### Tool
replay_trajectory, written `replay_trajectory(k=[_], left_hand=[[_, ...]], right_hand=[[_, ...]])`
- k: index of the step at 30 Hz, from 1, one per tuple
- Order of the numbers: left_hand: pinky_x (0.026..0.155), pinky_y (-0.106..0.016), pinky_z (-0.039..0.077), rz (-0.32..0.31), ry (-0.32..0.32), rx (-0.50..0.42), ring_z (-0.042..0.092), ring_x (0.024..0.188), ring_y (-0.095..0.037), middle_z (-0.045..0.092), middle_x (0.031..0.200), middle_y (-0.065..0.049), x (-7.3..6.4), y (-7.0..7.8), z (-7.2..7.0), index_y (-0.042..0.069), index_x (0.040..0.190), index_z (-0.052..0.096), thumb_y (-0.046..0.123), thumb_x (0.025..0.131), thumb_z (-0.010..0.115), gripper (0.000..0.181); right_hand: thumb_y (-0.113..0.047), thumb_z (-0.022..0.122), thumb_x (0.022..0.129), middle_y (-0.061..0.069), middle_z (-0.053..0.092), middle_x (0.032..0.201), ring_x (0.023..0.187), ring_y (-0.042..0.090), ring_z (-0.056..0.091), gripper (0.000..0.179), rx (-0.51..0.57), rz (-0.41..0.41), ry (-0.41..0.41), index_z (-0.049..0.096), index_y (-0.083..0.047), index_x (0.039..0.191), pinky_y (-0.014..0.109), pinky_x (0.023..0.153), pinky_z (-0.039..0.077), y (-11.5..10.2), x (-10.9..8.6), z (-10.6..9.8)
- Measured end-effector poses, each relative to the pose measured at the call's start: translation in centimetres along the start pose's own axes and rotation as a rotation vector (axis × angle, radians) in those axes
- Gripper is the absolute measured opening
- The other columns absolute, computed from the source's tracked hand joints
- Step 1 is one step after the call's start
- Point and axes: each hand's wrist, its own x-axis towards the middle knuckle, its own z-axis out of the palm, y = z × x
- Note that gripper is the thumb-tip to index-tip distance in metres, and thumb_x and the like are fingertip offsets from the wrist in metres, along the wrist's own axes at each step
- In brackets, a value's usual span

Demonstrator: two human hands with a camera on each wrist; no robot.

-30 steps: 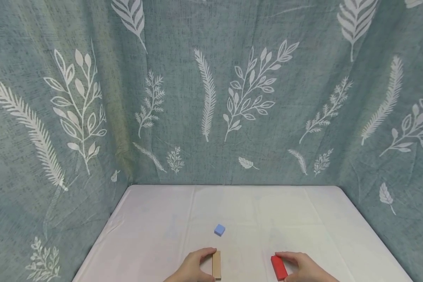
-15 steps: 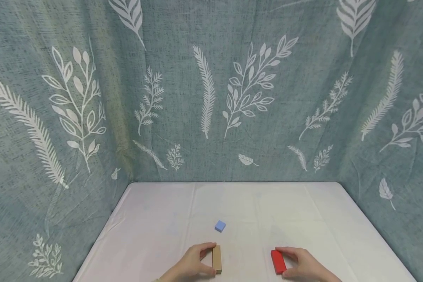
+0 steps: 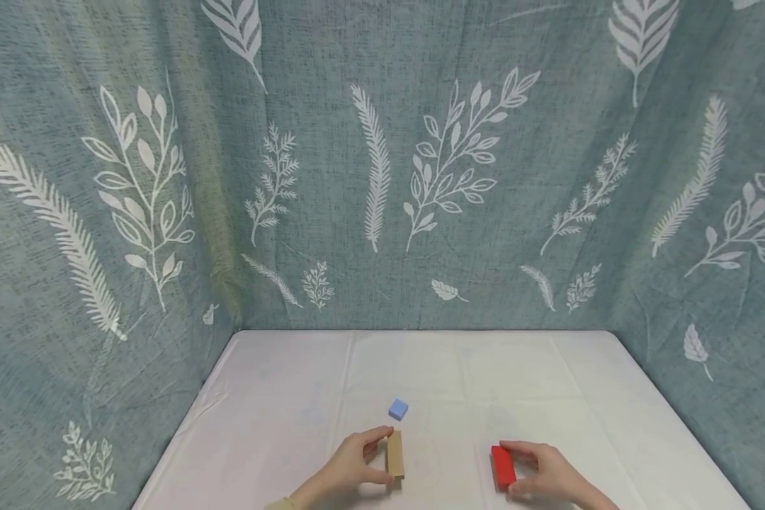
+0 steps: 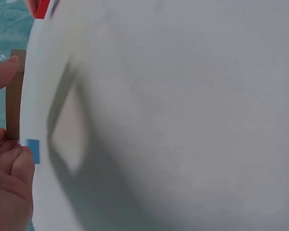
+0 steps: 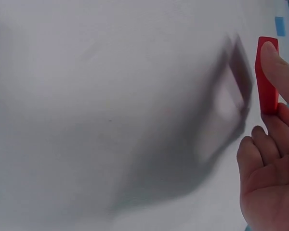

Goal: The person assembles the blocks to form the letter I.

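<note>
With the left hand (image 3: 353,459), pinching a wooden block (image 3: 395,455) lengthwise, thumb at the near end and fingertip at the far end, palm well back from the wood. With the right hand (image 3: 548,472), gripping a red block (image 3: 503,467) likewise by its ends, from its right side. Curling the fingers only partway in both cases. Holding both blocks slightly raised over the white-covered counter (image 3: 446,375). Can see a small blue block (image 3: 398,409) lying just beyond the wooden one, apart from the fingertips. Leaving a wide gap between the two held blocks. Ahead, finding a long stretch to the far edge, then a leaf-patterned curtain (image 3: 331,212); to either side, edges well apart from the hands.
</note>
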Motion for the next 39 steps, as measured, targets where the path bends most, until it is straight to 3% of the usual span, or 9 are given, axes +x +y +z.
replay_trajectory(k=[6, 13, 22, 39], left_hand=[[0.107, -0.041, 0.043, 0.056, 0.036, 0.029, 0.04, 0.131, -0.044, 0.045, 0.14, -0.028, 0.6, 1.0, -0.3, -0.01, 0.135, 0.043, 0.009, 0.072, 0.081, 0.076], [0.11, -0.042, 0.038, 0.064, 0.047, -0.017, 0.036, 0.135, -0.044, 0.039, 0.144, -0.03, 0.7, 2.2, -0.3, -0.011, 0.138, 0.037, 0.008, 0.075, 0.079, 0.078], [0.111, -0.042, 0.036, 0.075, 0.118, -0.021, 0.033, 0.136, -0.045, 0.036, 0.145, -0.031, 0.9, 3.0, 0.2, -0.011, 0.138, 0.037, 0.006, 0.074, 0.078, 0.078], [0.111, -0.049, 0.034, 0.06, 0.193, -0.053, 0.03, 0.138, -0.043, 0.031, 0.148, -0.029, 1.6, 3.9, 0.6, -0.008, 0.141, 0.036, 0.01, 0.078, 0.076, 0.077]], right_hand=[[-0.022, 0.083, 0.069, 0.022, 0.057, 0.13, 0.121, 0.045, 0.052, 0.071, 0.031, -0.069, 0.035, 0.054, 0.001, 0.13, 0.049, 0.094, 0.053, -0.6, 0.1, -0.9], [-0.03, 0.083, 0.069, 0.02, 0.057, 0.132, 0.122, 0.043, 0.052, 0.074, 0.027, -0.109, 0.067, 0.054, 0.0, 0.131, 0.046, 0.095, 0.053, -1.3, 0.1, -1.6], [-0.031, 0.083, 0.07, 0.02, 0.057, 0.132, 0.122, 0.043, 0.052, 0.075, 0.043, -0.127, 0.119, 0.054, 0.001, 0.131, 0.044, 0.096, 0.052, -2.9, 0.1, -1.7], [-0.032, 0.081, 0.072, 0.018, 0.056, 0.133, 0.125, 0.042, 0.049, 0.074, 0.103, -0.193, 0.088, 0.052, 0.001, 0.132, 0.044, 0.099, 0.049, -4.6, 0.5, -0.7]])
